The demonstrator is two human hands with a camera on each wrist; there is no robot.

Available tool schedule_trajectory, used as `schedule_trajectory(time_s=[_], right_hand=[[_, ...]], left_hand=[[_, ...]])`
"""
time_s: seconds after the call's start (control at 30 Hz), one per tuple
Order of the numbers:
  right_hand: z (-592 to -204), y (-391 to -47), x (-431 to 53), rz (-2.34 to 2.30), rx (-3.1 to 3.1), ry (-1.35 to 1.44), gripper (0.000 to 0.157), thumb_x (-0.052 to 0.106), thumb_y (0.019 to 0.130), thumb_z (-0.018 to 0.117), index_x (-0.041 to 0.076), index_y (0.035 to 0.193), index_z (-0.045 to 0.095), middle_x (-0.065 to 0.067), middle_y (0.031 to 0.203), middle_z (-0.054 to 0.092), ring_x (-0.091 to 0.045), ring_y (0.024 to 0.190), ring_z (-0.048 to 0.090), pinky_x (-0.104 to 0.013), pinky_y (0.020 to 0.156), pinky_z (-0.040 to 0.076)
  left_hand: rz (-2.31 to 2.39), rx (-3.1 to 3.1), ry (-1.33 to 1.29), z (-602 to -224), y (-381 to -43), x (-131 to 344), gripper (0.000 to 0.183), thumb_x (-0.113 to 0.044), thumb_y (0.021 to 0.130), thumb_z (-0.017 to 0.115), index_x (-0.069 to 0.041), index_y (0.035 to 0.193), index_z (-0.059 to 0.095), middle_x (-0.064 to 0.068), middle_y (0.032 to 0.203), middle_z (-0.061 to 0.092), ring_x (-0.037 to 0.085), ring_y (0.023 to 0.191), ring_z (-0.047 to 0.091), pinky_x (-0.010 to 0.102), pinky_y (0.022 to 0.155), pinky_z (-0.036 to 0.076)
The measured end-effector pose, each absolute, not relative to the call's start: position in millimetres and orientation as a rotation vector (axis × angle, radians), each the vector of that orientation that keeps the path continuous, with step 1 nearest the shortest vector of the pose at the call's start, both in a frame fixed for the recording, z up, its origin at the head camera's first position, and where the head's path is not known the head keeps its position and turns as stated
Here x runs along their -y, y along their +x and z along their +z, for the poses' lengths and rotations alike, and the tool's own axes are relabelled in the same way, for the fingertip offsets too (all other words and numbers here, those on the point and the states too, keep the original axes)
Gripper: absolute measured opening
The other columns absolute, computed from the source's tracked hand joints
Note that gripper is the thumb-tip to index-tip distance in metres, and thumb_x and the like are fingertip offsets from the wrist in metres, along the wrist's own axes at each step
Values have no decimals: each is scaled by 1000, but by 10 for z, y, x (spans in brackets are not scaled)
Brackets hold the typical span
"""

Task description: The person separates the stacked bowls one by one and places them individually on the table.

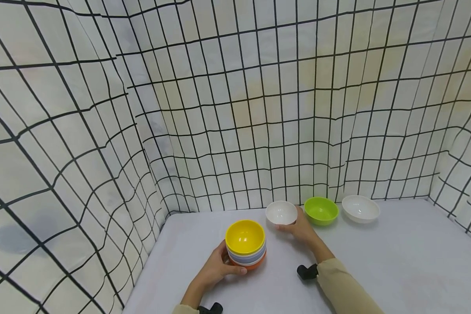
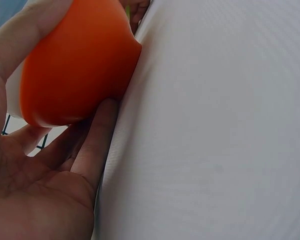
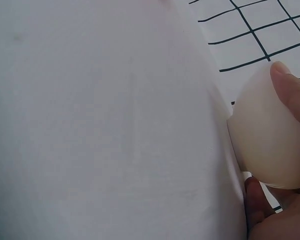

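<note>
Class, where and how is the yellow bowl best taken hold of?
Probably pinch the yellow bowl by its right rim, coming from above. It sits nested atop the stack, leaving little outer wall exposed, and the left hand grips the stack's left side.

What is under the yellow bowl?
Nested beneath the yellow bowl are pale bowls, with an orange bowl lowest. Their insides and the yellow bowl's base are covered; I cannot count the pale ones exactly.

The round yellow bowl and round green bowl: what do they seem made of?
The round yellow bowl looks like glossy plastic: even colour, bright highlights inside; glazed ceramic is possible. The round green bowl looks similarly smooth and shiny, probably plastic too.
</note>
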State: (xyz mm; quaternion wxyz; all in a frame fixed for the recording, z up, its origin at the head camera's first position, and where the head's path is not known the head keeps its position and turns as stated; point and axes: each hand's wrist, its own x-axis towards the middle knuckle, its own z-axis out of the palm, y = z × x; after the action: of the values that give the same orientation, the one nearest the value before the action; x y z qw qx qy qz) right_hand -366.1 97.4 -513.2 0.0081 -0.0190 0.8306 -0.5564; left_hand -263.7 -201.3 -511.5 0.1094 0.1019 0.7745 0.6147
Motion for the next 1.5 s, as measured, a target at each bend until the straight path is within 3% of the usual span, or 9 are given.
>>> schedule_trajectory(time_s=[1.5], right_hand=[[-5117,-3703,-971,-1779,-2586,0,112,27,75,92,4,158,21,-24,156,36,-45,143,39,-62,122,33]], left_hand=[[1825,-2251,310,-5111,-2627,2020,100,-25,74,93,-22,157,36,7,158,47,35,147,43,61,124,32]])
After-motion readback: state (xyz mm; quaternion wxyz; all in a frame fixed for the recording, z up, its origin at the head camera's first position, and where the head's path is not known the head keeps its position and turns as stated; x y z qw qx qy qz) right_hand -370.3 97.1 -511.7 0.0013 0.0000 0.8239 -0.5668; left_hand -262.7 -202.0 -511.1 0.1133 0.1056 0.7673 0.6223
